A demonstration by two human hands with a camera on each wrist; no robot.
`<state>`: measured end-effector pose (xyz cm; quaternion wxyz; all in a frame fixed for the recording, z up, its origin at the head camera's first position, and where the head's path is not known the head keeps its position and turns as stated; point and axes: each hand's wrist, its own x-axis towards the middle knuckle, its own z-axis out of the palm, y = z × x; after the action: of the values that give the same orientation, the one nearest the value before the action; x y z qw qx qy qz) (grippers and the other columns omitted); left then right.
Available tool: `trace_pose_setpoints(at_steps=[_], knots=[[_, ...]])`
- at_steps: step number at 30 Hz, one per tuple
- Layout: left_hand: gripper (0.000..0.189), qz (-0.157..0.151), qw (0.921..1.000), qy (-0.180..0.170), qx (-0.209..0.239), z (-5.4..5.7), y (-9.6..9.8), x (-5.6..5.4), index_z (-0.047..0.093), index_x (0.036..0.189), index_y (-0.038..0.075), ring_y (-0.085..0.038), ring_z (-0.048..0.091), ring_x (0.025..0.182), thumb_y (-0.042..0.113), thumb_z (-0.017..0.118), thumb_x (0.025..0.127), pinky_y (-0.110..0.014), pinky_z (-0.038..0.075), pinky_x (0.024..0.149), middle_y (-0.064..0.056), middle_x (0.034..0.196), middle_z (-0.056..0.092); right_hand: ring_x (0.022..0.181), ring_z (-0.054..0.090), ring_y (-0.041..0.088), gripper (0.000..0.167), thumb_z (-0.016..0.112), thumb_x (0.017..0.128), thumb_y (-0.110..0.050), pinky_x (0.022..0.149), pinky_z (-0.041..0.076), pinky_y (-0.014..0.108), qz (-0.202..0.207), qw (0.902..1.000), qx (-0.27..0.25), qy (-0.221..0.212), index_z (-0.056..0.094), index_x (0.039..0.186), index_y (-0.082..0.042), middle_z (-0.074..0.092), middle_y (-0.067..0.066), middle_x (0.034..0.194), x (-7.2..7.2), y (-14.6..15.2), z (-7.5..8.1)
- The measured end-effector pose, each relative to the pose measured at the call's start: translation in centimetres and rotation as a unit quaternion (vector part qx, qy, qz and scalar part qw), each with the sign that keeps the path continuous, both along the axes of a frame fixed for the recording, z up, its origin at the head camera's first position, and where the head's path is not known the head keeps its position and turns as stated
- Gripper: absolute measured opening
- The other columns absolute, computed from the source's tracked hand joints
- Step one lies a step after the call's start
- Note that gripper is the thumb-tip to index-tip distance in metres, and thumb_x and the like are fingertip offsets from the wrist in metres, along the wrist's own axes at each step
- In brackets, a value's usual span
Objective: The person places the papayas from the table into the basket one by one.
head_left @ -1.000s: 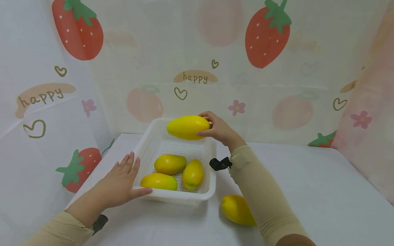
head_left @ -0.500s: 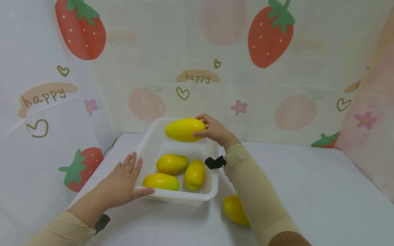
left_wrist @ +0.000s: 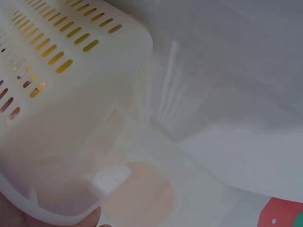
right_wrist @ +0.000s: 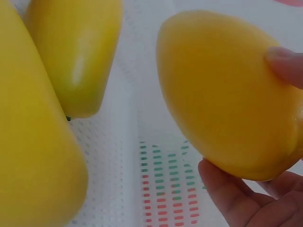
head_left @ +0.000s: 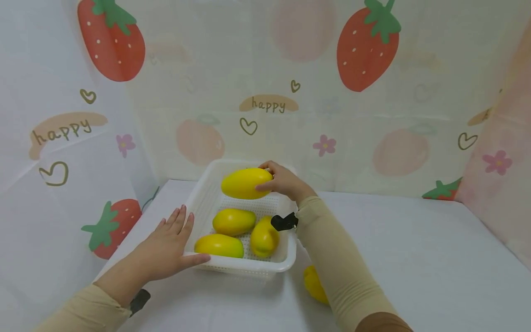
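Note:
My right hand (head_left: 284,180) grips a yellow papaya (head_left: 244,183) by its right end, thumb on the near side and fingers behind. The papaya is held over the far part of a white plastic basket (head_left: 286,263). In the right wrist view, the thumb and fingers press opposite sides of the papaya (right_wrist: 222,94). Three other yellow papayas lie in the near half of the basket, one of them (head_left: 218,245) against the front wall. My left hand (head_left: 166,249) rests on the basket's near left corner, fingers straight, thumb along the front rim.
Another papaya (head_left: 315,283) lies on the white table (head_left: 394,258) right of the basket, partly hidden by my right forearm. A printed backdrop (head_left: 323,69) with strawberries stands behind the table and along both sides. Each wrist carries a black camera mount.
My right hand has lowered the papaya toward the basket floor and slightly nearer. My left hand stays on the rim. The whole view has shifted slightly, and the forearm covers more of the papaya outside.

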<state>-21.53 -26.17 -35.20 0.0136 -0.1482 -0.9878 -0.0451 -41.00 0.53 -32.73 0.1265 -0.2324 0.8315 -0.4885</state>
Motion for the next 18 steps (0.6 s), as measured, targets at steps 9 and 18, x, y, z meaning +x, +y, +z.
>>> trace_pose_setpoints(at_steps=[9, 18], knots=[[0.116, 0.005, 1.0, -0.005, -0.005, -0.2, 0.1, -0.2, 0.018, 0.142, -0.006, -0.042, 0.008, 0.136, 0.084, 0.03, 0.07, -0.059, 0.012, 0.105, -0.028, 0.148, 0.008, 0.093, 0.054, 0.023, 0.054, 0.076, 0.074, -0.026, 0.081, 0.049, 0.032, -0.005, 0.9982, 0.06, -0.004, 0.047, 0.12, -0.018, 0.054, 0.005, 0.109, 0.0, -0.8, -1.2], [0.116, 0.005, 1.0, -0.005, -0.006, -0.2, 0.0, -0.2, 0.017, 0.143, -0.006, -0.043, 0.008, 0.136, 0.084, 0.03, 0.07, -0.059, 0.012, 0.105, -0.027, 0.149, 0.007, 0.097, 0.052, 0.023, 0.052, 0.076, 0.074, -0.025, 0.082, 0.05, 0.033, -0.004, 0.9969, 0.078, -0.013, 0.049, 0.118, -0.018, 0.05, 0.003, 0.113, 0.1, -1.0, -1.3]])
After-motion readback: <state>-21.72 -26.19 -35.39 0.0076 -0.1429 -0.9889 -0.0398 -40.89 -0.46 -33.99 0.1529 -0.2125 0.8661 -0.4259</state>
